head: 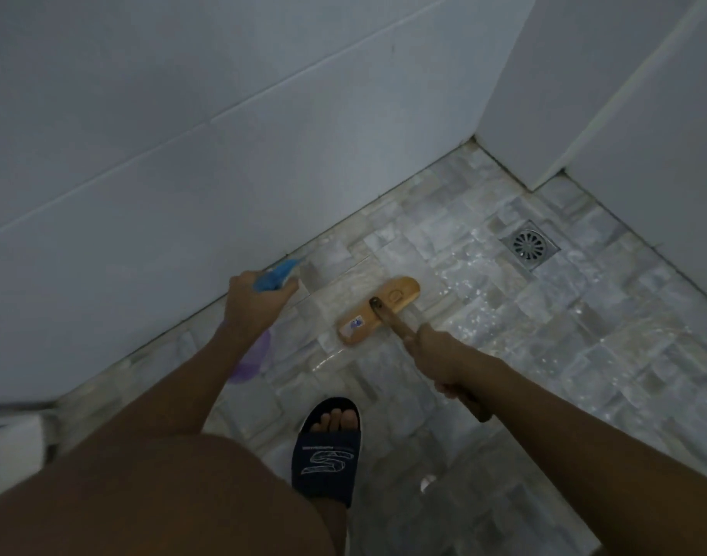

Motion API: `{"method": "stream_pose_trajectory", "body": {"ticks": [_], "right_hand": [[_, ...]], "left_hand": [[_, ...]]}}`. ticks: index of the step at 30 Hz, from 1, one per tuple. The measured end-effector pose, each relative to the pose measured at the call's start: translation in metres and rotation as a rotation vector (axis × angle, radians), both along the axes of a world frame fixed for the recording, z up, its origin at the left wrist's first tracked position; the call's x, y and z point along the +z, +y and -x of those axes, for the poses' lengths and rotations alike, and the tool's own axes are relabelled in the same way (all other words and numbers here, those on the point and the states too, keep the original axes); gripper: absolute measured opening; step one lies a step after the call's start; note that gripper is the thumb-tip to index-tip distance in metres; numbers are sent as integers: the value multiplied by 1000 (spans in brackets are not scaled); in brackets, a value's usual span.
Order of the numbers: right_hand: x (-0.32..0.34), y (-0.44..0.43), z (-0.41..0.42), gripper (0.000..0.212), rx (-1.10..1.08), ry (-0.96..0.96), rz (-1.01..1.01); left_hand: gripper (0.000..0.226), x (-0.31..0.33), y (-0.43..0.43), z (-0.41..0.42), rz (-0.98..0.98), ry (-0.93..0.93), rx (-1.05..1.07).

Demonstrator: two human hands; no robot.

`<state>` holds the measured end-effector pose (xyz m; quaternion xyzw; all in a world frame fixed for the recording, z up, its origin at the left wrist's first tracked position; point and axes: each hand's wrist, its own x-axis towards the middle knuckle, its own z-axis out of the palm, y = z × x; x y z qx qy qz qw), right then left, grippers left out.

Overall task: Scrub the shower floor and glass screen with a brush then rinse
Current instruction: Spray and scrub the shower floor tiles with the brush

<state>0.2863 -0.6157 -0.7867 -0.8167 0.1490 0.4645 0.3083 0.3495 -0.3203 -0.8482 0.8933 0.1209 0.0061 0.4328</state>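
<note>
A wooden scrub brush [377, 311] lies head-down on the wet stone-tile shower floor [544, 335], close to the left wall. Its long wooden handle runs back to my right hand [438, 357], which grips the handle. My left hand [253, 300] holds a spray bottle [279, 274] with a blue trigger head; its purple body shows below my wrist. The nozzle points at the floor by the wall. No glass screen is visible.
White tiled walls [223, 134] close the left and far sides, meeting at a corner. A round metal floor drain [530, 244] sits at the right rear. My foot in a dark slide sandal [327, 447] stands behind the brush. My knee fills the lower left.
</note>
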Motion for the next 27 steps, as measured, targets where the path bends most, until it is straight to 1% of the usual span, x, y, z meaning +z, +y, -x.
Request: {"method": "stream_pose_trajectory", "body": {"ticks": [2,3,5,6,10,13,15,17,18,22,24,27], "right_hand": [[6,3,5,43,119,65,53],[7,6,5,43,191,62,77],[-7,19,-5,38,321,-35,82],[-18,29,-15,38,330,-83,76],[-65,84,-74,50,124,-240,61],[-71,106,-111,56,-52,-294,19],[-66,98,-112,58,-68,-281,4],[-61,78,-91,54,-62,-229,-19],[-62,67,-77,51,-17,-210,0],[-61,33,-33,58,-42,-118,16],[-64,43,-43,61,-50,-132,39],[-64,85,-84,62,-62,-207,18]], "left_hand": [[45,-1,6,2,35,-97,30],[45,-5,10,4,39,-130,39],[44,-13,16,8,38,-173,33],[43,-17,20,11,31,-197,26],[41,-28,25,16,-43,-292,73],[40,-32,18,11,-121,-270,-2],[40,-34,14,8,-166,-245,-29],[41,-33,12,7,-130,-208,-15],[42,-32,13,6,-113,-205,-8],[42,-33,17,5,-91,-213,-12],[39,-33,18,6,-77,-222,2],[36,-33,17,8,-21,-205,34]]}}
